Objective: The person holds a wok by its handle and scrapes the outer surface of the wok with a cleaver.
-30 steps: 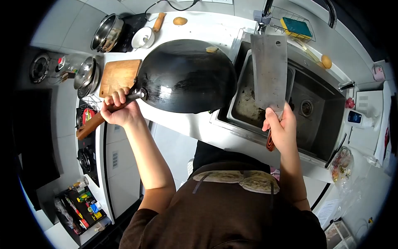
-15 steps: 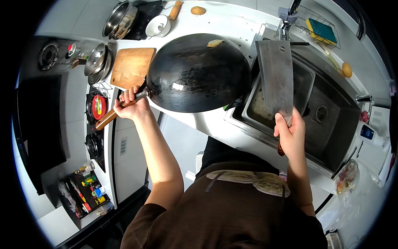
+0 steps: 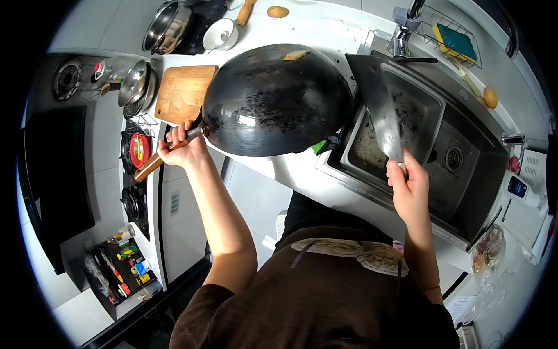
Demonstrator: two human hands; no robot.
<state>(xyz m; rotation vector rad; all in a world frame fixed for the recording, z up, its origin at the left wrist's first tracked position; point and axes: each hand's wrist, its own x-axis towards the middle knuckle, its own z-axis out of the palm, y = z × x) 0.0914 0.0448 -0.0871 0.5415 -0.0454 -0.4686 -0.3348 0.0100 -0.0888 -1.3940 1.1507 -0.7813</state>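
My left hand [image 3: 183, 147] is closed round the wooden handle of a large black wok [image 3: 276, 104]. The wok is turned with its rounded underside toward me, over the counter, and a small pale piece [image 3: 296, 55] lies on its surface. In my right hand [image 3: 408, 183] is the handle of a broad cleaver [image 3: 376, 104]. Its blade points away from me, just right of the wok and over the grey tray [image 3: 421, 131] in the sink. Dark specks dot the tray.
A wooden cutting board [image 3: 185, 96], a white bowl [image 3: 221, 35] and steel pots [image 3: 168, 26] stand left of the wok. The faucet [image 3: 401, 43] rises behind the sink [image 3: 482, 168]. A sponge [image 3: 456, 43] sits in a wire rack. A potato [image 3: 278, 11] lies at the back.
The cleaver blade has swung left and tilted toward the wok. Counter and sink have shifted right in view since the earliest frame. Both grips are kept.
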